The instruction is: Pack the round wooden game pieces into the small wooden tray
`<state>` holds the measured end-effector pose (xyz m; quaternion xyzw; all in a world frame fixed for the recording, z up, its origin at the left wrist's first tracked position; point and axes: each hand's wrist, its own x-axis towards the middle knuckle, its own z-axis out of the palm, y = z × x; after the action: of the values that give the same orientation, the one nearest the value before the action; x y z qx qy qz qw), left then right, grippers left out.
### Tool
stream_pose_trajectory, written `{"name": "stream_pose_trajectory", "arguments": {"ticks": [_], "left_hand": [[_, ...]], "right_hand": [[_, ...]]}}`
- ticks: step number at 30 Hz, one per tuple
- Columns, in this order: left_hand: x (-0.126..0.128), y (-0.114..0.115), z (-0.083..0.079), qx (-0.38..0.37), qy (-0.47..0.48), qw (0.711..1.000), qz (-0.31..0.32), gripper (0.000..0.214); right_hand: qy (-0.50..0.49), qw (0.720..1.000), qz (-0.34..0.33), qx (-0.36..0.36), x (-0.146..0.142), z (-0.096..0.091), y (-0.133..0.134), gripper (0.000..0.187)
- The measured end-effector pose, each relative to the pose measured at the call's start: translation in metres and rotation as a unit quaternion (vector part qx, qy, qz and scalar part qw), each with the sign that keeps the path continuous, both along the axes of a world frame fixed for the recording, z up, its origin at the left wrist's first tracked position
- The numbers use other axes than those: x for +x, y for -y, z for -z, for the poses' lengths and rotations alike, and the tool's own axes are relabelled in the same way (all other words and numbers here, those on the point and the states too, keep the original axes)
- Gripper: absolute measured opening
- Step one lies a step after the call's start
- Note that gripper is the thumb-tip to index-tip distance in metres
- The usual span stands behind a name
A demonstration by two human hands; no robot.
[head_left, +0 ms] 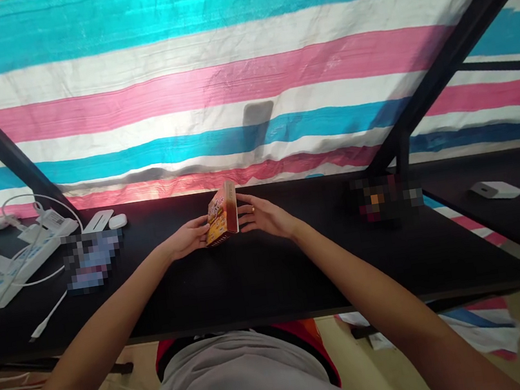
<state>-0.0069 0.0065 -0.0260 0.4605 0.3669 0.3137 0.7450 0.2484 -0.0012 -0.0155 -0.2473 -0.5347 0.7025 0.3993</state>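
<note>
A small printed cardboard box (221, 217), orange and yellow with a red-brown side, is tilted up above the black desk in front of me. My left hand (189, 237) is closed on its left edge, the thumb lying against the printed face. On the other side, my right hand (263, 214) has its fingers stretched out and apart, with a ring on one. Those fingertips meet the box's right edge; whether they press on it or reach behind it, I cannot tell.
The black desk (235, 290) runs under both arms. A white power strip (25, 259) with cables and a white earbud case (118, 221) lie left. Blurred-out items are on both sides. A white charger (496, 189) sits far right. Striped sheeting (224, 83) hangs behind.
</note>
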Motion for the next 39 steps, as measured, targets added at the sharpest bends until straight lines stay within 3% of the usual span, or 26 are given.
{"name": "stream_pose_trajectory", "arguments": {"ticks": [5,9,11,18,23,31,34,39], "left_hand": [[0.002,-0.004,-0.001,0.049,-0.021,0.996,-0.071,0.043],[0.009,0.001,-0.005,0.151,-0.033,0.978,-0.137,0.05],[0.014,0.007,-0.008,0.202,-0.021,0.968,-0.149,0.053],[0.021,0.021,-0.01,0.286,-0.005,0.958,-0.017,0.069],[0.022,0.025,-0.01,0.287,-0.017,0.955,0.077,0.084],[0.021,0.03,-0.013,0.264,-0.033,0.956,0.123,0.089],[0.022,0.028,-0.012,0.258,-0.022,0.961,0.099,0.086],[0.023,0.016,-0.007,0.195,-0.043,0.979,-0.037,0.063]], "right_hand": [[0.027,0.997,0.077,-0.002,0.002,0.006,-0.009,0.034],[0.103,0.984,0.143,-0.034,-0.007,0.016,-0.012,0.027],[0.103,0.983,0.137,-0.064,-0.013,0.018,-0.011,0.026],[0.035,0.985,0.09,-0.146,-0.013,0.011,-0.007,0.023],[0.045,0.978,0.07,-0.192,-0.012,0.008,-0.004,0.025],[0.075,0.975,0.073,-0.196,-0.014,0.004,0.002,0.027],[0.067,0.977,0.087,-0.182,-0.014,0.007,-0.003,0.028],[0.083,0.971,0.186,-0.122,-0.008,0.018,-0.016,0.012]]}}
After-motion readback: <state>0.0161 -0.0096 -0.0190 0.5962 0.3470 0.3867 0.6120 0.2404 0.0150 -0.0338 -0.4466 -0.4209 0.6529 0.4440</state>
